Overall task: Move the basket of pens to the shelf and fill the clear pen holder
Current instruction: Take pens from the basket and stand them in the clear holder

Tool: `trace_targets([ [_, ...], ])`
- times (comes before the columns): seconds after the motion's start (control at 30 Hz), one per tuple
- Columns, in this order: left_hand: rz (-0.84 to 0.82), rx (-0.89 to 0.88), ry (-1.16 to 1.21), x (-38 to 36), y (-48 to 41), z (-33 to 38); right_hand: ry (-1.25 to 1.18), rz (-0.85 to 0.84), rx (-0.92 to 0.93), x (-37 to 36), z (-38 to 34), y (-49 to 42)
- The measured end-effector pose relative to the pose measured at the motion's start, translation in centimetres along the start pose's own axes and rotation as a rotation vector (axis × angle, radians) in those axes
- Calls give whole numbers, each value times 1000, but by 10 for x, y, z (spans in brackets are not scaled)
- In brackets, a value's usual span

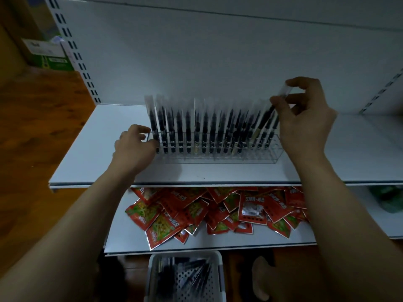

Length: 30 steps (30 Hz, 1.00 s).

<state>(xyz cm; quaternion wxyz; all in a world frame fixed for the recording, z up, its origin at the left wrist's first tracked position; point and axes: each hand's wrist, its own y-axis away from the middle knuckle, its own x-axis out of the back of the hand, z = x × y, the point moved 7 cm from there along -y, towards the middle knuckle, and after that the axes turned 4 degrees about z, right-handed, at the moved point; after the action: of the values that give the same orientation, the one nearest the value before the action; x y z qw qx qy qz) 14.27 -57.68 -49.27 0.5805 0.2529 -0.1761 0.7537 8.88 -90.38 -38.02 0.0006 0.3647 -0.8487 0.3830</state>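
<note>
While pinching one sleeved pen (266,115) near its clear top between thumb and fingertips of the right hand (305,120), holding it tilted, lower end down among the slots at the right end of the clear pen holder (218,160). Cannot tell whether the tip is seated in a slot. Crowded there by neighbouring pens (196,131), several leaning toward the held one and touching or nearly touching it.

Gripping the holder's left end with the left hand (135,147), fingers curled round the corner, just beside the outermost upright pen.

Holder standing lengthwise on the upper shelf (87,153), set back from the front edge, between both hands, nearly full of dark pens in clear sleeves; a few bare slots visible at the front right.

Lower down, at the bottom edge of view between the forearms: white perforated basket (152,269), dark pens lying loose inside, below the front of the lower shelf (122,238) and well apart from both hands.

Heaped on that lower shelf, red snack packets (207,212). At top left, beyond the slotted upright (72,46), a green-and-white carton (50,55) above a wooden floor (32,127).
</note>
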Motion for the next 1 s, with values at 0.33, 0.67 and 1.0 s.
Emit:
trace_targets([
  [0.33, 47, 11, 66, 8, 20, -4, 223, -328, -19, -1, 6, 39],
  [0.67, 45, 38, 152, 23, 96, -17, 209, -575, -132, 2, -20, 104],
  [1.0, -238, -11, -106, -15, 142, -73, 311, -1145, -262, -45, 4, 221],
])
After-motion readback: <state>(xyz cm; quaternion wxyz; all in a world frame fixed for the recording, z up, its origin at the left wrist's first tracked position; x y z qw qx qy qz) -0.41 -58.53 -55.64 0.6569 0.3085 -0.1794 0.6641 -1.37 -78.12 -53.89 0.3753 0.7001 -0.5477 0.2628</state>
